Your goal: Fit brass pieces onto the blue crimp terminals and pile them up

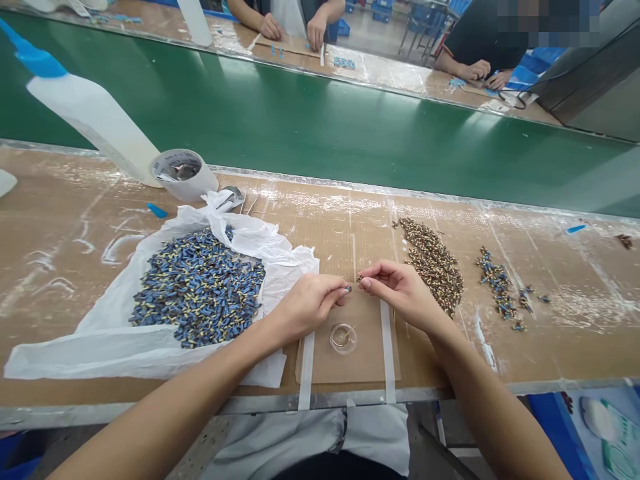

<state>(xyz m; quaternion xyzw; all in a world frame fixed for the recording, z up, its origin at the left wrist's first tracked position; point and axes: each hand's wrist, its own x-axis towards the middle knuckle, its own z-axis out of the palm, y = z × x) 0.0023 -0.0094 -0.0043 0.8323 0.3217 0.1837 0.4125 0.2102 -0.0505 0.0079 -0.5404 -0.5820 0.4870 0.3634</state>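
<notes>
My left hand [314, 301] pinches a small blue part [349, 289] between thumb and fingertips. Facing it a short way off, my right hand [395, 287] pinches a tiny brass-coloured part [361, 278]. The two parts are apart, above a taped cardboard pad [365, 363]. Below my hands a small clear round dish [343, 339] sits on the pad. On white paper [55, 353] at left lies a heap of blue and yellow parts [200, 287]. Beyond my right hand spreads a pile of brass-coloured parts [433, 260]. Further right lies a smaller group of blue-and-brass pieces [500, 287].
A white squeeze bottle [95, 113] with a blue nozzle leans beside a roll of tape [185, 175]. A small blue cap [157, 211] lies nearby. Past the green belt [300, 113], two people work at the opposite bench. A blue bin [560, 427] stands below at right.
</notes>
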